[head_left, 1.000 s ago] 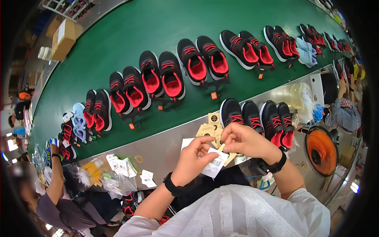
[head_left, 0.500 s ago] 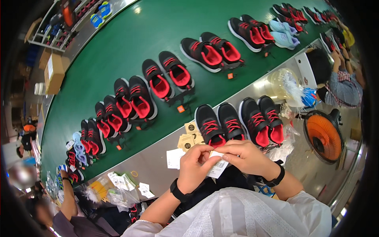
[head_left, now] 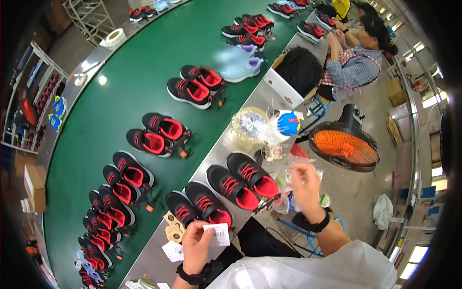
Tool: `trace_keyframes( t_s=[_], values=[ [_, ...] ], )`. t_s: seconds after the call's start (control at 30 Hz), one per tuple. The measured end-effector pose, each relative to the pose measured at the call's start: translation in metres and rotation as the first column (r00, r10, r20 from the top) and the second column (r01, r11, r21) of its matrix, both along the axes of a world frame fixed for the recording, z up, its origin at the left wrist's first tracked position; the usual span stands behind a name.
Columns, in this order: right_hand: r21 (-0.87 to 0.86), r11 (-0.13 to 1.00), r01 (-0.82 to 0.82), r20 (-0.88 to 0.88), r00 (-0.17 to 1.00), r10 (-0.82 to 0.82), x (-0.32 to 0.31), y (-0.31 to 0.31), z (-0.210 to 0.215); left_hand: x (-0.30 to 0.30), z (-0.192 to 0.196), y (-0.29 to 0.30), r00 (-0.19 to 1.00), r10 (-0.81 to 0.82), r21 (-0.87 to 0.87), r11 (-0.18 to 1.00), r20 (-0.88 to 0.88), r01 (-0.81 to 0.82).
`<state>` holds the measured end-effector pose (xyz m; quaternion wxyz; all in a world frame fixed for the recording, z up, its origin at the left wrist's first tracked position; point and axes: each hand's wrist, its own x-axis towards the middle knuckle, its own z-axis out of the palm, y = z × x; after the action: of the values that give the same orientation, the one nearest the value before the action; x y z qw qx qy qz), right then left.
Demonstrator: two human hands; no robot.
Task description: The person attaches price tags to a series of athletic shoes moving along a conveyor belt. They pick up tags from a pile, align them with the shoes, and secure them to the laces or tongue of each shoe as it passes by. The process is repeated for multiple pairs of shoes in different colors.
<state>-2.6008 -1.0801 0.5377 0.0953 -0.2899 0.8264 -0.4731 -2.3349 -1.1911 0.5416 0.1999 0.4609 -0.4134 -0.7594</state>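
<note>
My left hand [head_left: 196,248] pinches a white barcode tag [head_left: 219,234] between thumb and fingers, just in front of the near shoes. My right hand [head_left: 305,185] is raised off to the right, its fingers curled; anything in them is too small or blurred to tell. Beside it lie clear plastic bags [head_left: 281,202]. Two pairs of black sneakers with red laces and linings stand on the metal ledge, a left pair [head_left: 202,202] and a right pair [head_left: 240,180]. Kraft-brown tags [head_left: 173,229] and more white tags [head_left: 172,250] lie left of my left hand.
Several pairs of black-and-red sneakers [head_left: 156,135] and light-blue shoes [head_left: 240,65] line the green conveyor belt [head_left: 91,135]. An orange fan [head_left: 344,144] stands to the right. Plastic fasteners [head_left: 252,123] and a white box of black strands [head_left: 281,86] sit along the ledge. Co-workers [head_left: 356,67] sit beyond.
My right hand has left the tag and moved away to the right; the left still holds it. The view has swung right, bringing more of the fan and co-workers into sight.
</note>
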Motion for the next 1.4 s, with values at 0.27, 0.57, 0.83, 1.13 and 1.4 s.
trace_keyframes(
  t_s=[0.27,0.57,0.83,1.13,1.4],
  values=[
    [0.265,0.943,-0.202,-0.385,0.874,0.295,-0.123,-0.088,0.04,-0.066,0.004,-0.018,0.922,-0.372,-0.461,0.803,0.106,0.378],
    [-0.152,0.912,-0.38,0.245,0.88,0.407,-0.129,-0.117,0.036,-0.257,-0.037,-0.055,0.902,-0.429,-0.896,0.377,0.057,0.236],
    [-0.531,0.816,-0.229,0.243,0.881,0.405,-0.103,-0.095,0.129,-0.264,-0.07,-0.056,0.884,-0.467,-0.885,0.408,0.009,0.224],
    [-0.005,0.785,-0.62,0.069,0.783,0.618,0.003,-0.075,0.086,-0.105,-0.006,-0.024,0.967,0.062,-0.075,0.994,-0.246,-0.082],
    [0.091,0.547,-0.832,-0.101,0.539,0.836,0.093,-0.103,0.055,-0.012,0.011,0.008,0.856,0.483,0.036,0.873,-0.184,-0.486]
  ],
)
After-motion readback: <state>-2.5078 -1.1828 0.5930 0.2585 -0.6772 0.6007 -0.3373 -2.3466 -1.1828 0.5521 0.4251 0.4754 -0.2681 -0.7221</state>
